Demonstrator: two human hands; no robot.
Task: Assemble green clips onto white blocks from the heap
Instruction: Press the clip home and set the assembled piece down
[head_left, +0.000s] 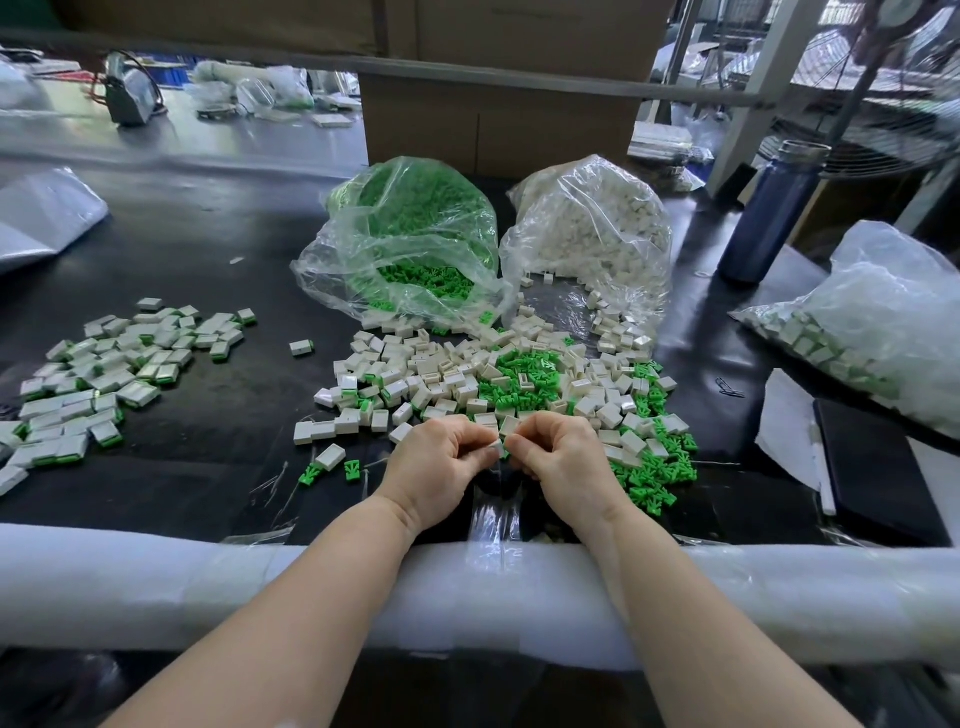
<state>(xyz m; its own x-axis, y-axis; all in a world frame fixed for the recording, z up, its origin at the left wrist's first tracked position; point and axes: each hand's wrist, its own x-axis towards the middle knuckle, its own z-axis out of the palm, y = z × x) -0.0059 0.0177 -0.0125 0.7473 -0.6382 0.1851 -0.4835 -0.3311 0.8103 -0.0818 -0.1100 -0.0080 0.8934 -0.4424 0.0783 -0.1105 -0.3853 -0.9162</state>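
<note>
A mixed heap of white blocks (447, 379) and green clips (524, 369) covers the middle of the black table. Just in front of it, my left hand (441, 465) and my right hand (561, 457) meet with curled fingers. Together they pinch one small white block (497, 448) between their fingertips. Whether a green clip sits on that block is hidden by the fingers. More green clips (654, 473) lie to the right of my right hand. Finished blocks with green edges (109, 374) are spread out at the left.
Behind the heap stand an open bag of green clips (415, 228) and a bag of white blocks (597, 228). A bag of finished pieces (872, 332) lies at the right, a blue bottle (774, 213) behind it. A padded white rail (208, 587) runs along the near edge.
</note>
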